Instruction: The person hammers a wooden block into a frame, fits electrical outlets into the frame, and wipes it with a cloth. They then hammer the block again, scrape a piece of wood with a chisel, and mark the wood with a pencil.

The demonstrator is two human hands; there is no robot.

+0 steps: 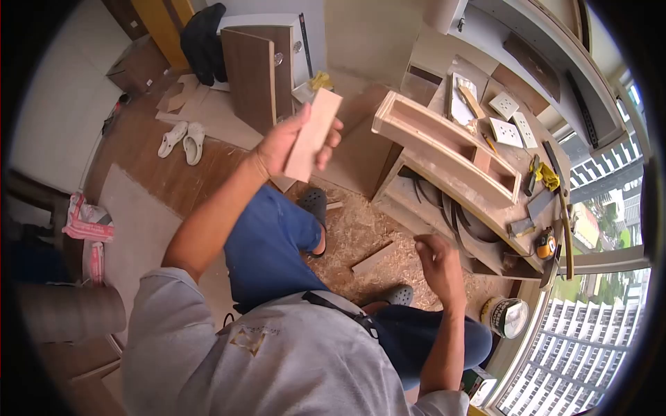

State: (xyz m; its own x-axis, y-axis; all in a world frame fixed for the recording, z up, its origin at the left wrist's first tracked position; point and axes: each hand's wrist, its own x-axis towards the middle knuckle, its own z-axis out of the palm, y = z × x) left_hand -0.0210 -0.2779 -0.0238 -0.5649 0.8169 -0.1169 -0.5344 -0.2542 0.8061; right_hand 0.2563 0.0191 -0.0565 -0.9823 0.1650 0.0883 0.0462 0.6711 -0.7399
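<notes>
Head view: our left hand (290,142) clamps a small wooden board (313,135).
Its long axis runs from 1 to 7 o'clock; our right hand (437,256), fingers curled together and empty, hovers near the curved wooden frame (444,149), with a wood offcut (372,259) at its 9 o'clock.
</notes>
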